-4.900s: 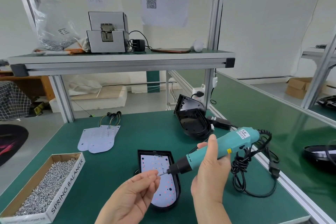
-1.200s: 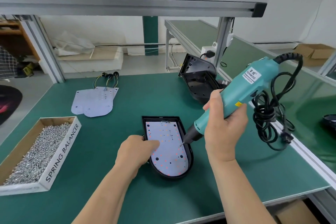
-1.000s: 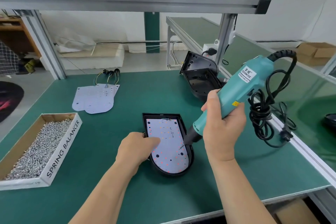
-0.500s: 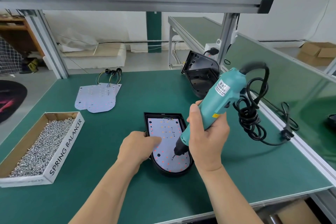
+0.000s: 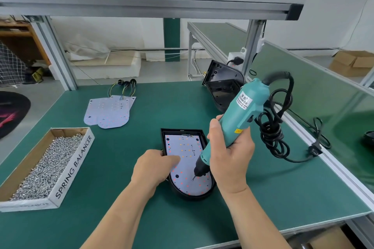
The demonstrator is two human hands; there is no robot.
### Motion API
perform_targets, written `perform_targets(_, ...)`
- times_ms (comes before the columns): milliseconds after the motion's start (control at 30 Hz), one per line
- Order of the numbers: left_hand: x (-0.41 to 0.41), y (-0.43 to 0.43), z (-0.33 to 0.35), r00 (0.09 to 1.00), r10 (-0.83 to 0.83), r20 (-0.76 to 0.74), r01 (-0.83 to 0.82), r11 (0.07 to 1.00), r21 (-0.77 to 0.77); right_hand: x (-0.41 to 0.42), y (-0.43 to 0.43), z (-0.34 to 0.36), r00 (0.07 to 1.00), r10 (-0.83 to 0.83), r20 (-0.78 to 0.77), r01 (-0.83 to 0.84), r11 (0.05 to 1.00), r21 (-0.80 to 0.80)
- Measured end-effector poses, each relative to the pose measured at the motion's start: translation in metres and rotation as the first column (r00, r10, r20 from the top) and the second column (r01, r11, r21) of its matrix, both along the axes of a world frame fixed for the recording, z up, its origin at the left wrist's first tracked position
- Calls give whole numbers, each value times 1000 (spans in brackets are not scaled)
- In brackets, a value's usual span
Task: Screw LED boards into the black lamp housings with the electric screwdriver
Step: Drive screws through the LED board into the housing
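A black lamp housing (image 5: 169,133) lies flat on the green bench with a white LED board (image 5: 187,153) inside it. My left hand (image 5: 154,168) rests on the housing's left rim, its fingers lying on the board. My right hand (image 5: 228,155) grips the teal electric screwdriver (image 5: 240,115), held steeply with the bit touching the board's lower middle. A coiled black cord (image 5: 275,127) hangs from the tool's top.
A cardboard box of screws (image 5: 46,166) sits at the left. Spare LED boards with wires (image 5: 110,111) lie behind it. More black housings (image 5: 220,87) lean against the right post. An overhead shelf (image 5: 141,4) spans the bench.
The screwdriver has tilted more upright and its bit has moved from the board's right edge to its lower middle. My left hand has stayed on the housing.
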State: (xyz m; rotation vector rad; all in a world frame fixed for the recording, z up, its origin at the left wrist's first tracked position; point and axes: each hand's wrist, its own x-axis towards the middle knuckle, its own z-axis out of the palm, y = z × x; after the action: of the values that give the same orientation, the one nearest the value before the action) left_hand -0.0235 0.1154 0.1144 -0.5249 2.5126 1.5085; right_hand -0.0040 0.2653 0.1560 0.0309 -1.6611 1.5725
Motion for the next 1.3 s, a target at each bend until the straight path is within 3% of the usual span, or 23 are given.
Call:
perform_targets(800,4,1,5,1000,8,1,-8,1000,-3,10,-7,5,994,75,74,-76,997,8)
perform_targets(1033,17,5,16,997,-67,33,65,996,63,20,6,37,991,119,-57,-129,965,-230)
perform_targets(1233,27,0,17,998,10,-65,-12,999,-41,22,17,32,986,155,57,-117,901,-418)
perform_targets(1300,26,-11,18,991,94,-96,-94,996,7,22,20,27,982,158,103,-91,874,-478)
